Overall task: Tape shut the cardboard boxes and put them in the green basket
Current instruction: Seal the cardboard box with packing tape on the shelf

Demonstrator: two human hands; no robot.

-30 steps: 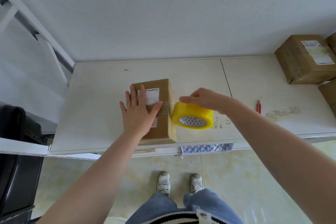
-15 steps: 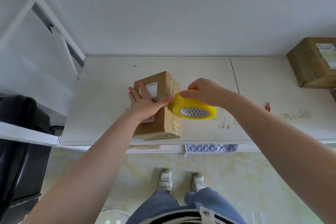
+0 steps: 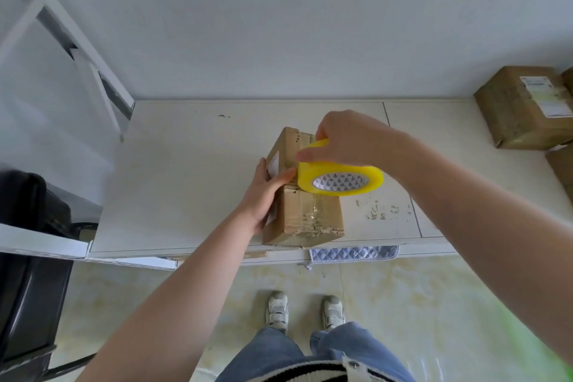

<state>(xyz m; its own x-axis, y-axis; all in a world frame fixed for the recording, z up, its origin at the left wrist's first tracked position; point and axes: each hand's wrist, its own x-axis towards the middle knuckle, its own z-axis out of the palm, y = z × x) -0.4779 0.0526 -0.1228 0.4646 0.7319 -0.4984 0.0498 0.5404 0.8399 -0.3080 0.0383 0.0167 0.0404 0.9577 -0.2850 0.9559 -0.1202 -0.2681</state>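
A small cardboard box (image 3: 305,217) stands tipped on its side near the front edge of the white table (image 3: 186,170), its labelled face turned left. My left hand (image 3: 263,192) grips that left face, thumb across the upper edge. My right hand (image 3: 344,139) holds a yellow tape roll (image 3: 339,177) against the top of the box. Clear tape shines on the box's upper face. A green blur (image 3: 527,332) shows at the lower right; I cannot tell if it is the basket.
More cardboard boxes (image 3: 524,108) are stacked at the table's right end. A quilted grey cloth (image 3: 353,254) hangs under the front edge. A white ladder frame (image 3: 77,49) leans at the left, above a black case (image 3: 28,257). My feet stand on tiled floor.
The box went from lying flat to tipped up on its side. My left hand shifted from pressing its top to gripping its left face, and the tape roll rose over the box.
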